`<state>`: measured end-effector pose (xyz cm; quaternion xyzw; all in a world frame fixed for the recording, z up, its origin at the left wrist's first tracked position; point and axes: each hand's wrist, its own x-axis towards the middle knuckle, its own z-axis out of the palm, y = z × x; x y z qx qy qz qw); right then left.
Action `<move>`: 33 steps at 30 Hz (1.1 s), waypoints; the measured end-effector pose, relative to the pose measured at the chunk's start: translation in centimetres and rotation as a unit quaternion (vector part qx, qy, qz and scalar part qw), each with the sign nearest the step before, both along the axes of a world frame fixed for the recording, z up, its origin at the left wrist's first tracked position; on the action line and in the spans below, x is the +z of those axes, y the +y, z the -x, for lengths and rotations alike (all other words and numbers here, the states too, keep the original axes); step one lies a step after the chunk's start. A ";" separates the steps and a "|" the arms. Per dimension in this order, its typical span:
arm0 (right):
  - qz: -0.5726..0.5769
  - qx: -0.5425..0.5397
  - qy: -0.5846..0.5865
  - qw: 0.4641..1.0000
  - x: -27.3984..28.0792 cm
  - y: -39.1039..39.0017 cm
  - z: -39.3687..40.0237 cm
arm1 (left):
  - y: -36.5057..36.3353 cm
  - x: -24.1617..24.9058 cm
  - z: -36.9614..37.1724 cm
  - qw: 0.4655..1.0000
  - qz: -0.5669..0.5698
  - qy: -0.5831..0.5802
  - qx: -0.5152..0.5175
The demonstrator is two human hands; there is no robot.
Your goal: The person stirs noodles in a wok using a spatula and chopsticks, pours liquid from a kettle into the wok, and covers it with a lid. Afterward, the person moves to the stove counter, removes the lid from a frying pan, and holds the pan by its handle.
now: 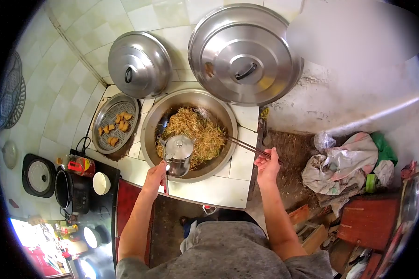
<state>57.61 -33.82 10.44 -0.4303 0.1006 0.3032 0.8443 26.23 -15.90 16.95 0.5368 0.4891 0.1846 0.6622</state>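
My left hand (155,177) is closed on the handle of a small lidded metal pot (179,153), which hangs over the near left side of a wide wok (147,128). Browned noodles (198,130) with bits of green fill the middle of the wok. In my right hand (267,166), to the right of the wok, is a pair of long dark chopsticks (247,147). Their tips reach over the rim to the right edge of the noodles.
Two big metal lids (139,63) (246,51) lean on the tiled wall behind. Left of the wok lies a perforated tray (99,139) with several browned pieces. A black cooker (74,190) and a white bowl (101,183) stand at left. Sacks (344,162) and wood pile up at right.
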 end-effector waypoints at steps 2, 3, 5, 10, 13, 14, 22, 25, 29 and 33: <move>-0.002 0.004 0.001 1.000 -0.2 0.0 -0.1 | -0.1 0.3 -0.6 1.000 -0.001 -0.015 0.006; -0.006 0.006 0.001 1.000 -0.4 0.1 0.0 | 0.1 0.3 -1.0 1.000 0.001 -0.015 0.014; -0.010 0.008 0.004 1.000 -0.5 0.1 0.1 | 0.8 0.1 -2.1 0.999 0.006 -0.014 0.029; -0.004 -0.002 0.006 1.000 -0.4 0.4 -0.2 | 2.5 -0.4 -4.0 1.000 -0.007 0.008 0.013; 0.004 -0.009 0.017 1.000 -0.4 0.1 -0.9 | 2.6 0.1 -4.8 0.999 -0.011 0.028 0.029; 0.004 -0.012 0.017 1.000 -0.3 0.0 -1.0 | 2.8 -0.3 -4.5 0.999 -0.002 0.014 0.031; 0.001 -0.009 0.029 1.000 -1.0 0.6 -0.4 | 4.2 -0.9 -4.4 0.990 -0.022 -0.108 0.088; -0.005 0.015 0.018 1.000 -1.0 1.3 -0.2 | 4.8 -1.1 -3.5 0.993 -0.005 -0.082 0.088; 0.024 0.012 0.019 0.999 -0.5 1.6 -0.1 | 4.2 -1.1 -1.2 0.995 -0.001 -0.026 0.099; 0.035 0.020 0.027 0.999 -1.1 1.8 -0.1 | 3.2 -1.7 1.6 0.993 0.006 0.010 0.117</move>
